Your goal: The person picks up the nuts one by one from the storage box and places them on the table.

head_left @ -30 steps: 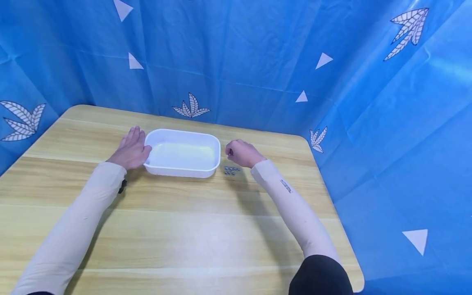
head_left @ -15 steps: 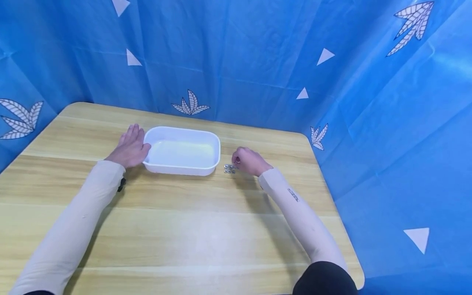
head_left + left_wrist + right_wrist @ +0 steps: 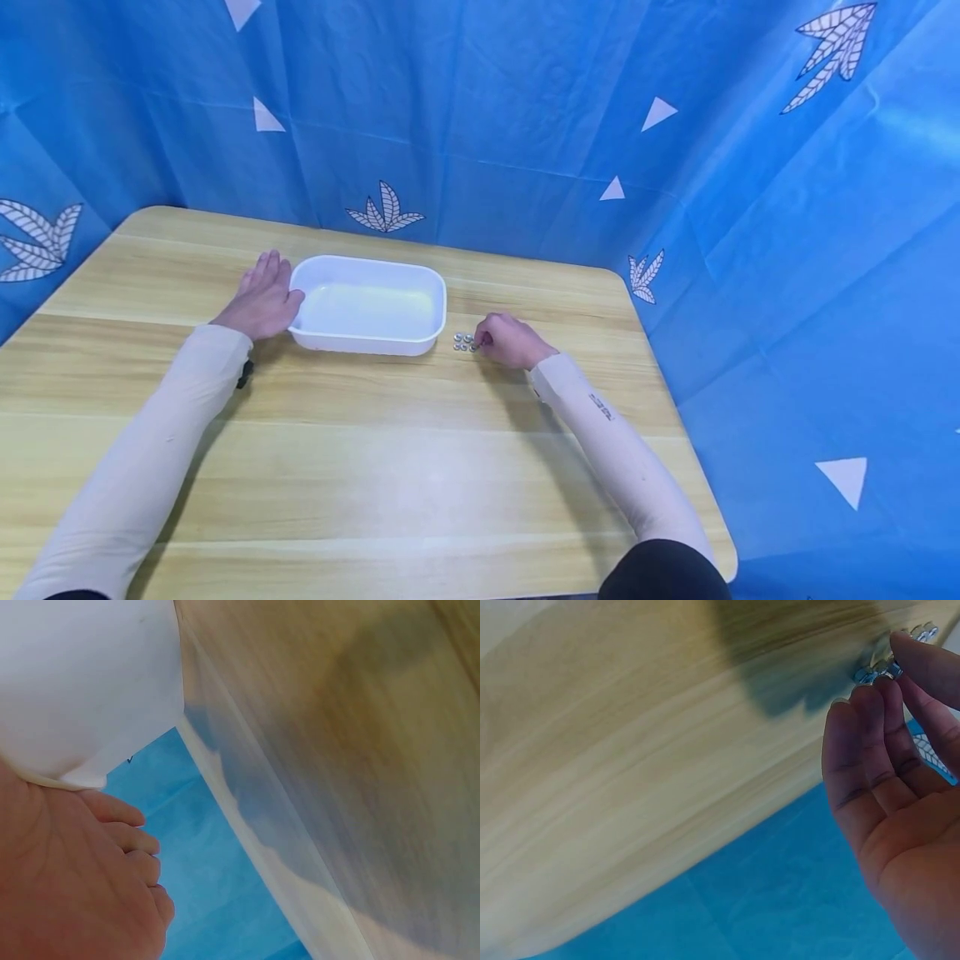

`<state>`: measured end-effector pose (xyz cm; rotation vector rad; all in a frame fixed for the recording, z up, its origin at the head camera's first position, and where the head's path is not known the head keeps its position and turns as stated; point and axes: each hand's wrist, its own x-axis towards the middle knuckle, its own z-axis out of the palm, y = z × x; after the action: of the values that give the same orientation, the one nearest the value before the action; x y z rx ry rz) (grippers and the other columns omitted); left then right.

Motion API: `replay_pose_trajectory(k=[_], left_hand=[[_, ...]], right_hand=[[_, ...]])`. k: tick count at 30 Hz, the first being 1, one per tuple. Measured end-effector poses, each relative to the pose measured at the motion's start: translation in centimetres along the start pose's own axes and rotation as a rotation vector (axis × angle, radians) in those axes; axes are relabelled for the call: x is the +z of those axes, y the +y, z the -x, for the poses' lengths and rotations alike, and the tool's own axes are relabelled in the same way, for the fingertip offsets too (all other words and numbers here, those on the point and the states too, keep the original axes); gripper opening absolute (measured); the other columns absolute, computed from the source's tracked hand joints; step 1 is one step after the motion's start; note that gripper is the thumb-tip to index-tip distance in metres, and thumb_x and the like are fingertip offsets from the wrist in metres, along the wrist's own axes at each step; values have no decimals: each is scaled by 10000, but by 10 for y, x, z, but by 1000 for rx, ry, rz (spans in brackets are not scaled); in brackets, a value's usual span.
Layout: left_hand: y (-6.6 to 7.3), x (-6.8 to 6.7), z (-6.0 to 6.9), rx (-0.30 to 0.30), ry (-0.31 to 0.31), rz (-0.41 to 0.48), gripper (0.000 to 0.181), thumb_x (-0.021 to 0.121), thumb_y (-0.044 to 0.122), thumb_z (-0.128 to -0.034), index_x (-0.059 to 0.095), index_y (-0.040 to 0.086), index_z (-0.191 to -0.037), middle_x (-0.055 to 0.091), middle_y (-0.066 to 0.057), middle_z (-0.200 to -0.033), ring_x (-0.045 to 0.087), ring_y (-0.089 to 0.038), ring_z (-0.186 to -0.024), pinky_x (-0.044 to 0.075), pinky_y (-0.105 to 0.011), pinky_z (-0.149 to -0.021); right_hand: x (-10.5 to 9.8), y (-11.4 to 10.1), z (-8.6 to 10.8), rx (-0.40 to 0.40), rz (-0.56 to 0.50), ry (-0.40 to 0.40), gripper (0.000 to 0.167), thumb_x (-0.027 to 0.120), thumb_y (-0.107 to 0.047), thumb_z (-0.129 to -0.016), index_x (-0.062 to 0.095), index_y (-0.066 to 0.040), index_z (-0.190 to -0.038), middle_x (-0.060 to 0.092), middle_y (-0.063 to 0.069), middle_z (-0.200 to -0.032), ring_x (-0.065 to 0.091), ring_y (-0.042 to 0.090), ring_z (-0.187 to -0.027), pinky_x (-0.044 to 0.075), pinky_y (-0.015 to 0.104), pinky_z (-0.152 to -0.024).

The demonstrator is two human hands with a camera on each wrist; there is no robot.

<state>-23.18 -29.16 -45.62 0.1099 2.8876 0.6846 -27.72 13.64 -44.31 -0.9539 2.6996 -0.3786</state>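
Observation:
A white rectangular plastic tub (image 3: 360, 343) stands on the wooden table, its inside bare. My left hand (image 3: 258, 304) lies against the tub's left end with fingers extended; in the left wrist view, the left hand (image 3: 82, 881) has the tub wall (image 3: 90, 682) along its thumb side. Right of the tub, several small shiny metal nuts (image 3: 464, 347) sit in two short rows. At their right end, my right hand (image 3: 510, 340) pinches one nut (image 3: 894, 669) between thumb and bent fingers, though the contact is partly hidden. More nuts (image 3: 865, 676) lie close to the fingertips.
The light wooden table (image 3: 360, 483) has rounded corners. A blue curtain (image 3: 510, 108) with white leaves and triangles hangs behind it and along the right side. A gap of table separates the nuts from the tub's right wall.
My right hand has moved from beside the tub's right rim, down and rightward, to the right end of the nuts. My left hand and the tub have stayed put.

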Motion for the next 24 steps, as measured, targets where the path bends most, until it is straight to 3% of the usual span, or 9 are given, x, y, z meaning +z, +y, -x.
replay_pose_trajectory(k=[11, 24], left_hand=[[2, -1, 1, 1, 7, -2, 788, 100, 436, -1076, -85, -144, -1577, -254, -330, -1644, -254, -486, -1548, -106, -662, -1269], [1, -1, -1, -8, -1, 2, 790, 97, 441, -1074, -100, -135, -1578, -266, -322, -1644, -263, -482, -1547, -109, -663, -1270]], right_hand=[[3, 2, 0, 19, -16, -5, 149, 712, -30, -929, 791, -87, -1041, 772, 67, -1035, 688, 196, -944, 596, 369, -885], [4, 4, 1, 2, -30, -5, 74, 744, -95, -938, 781, -114, -999, 714, 30, -881, 591, 135, -781, 519, 284, -718]])
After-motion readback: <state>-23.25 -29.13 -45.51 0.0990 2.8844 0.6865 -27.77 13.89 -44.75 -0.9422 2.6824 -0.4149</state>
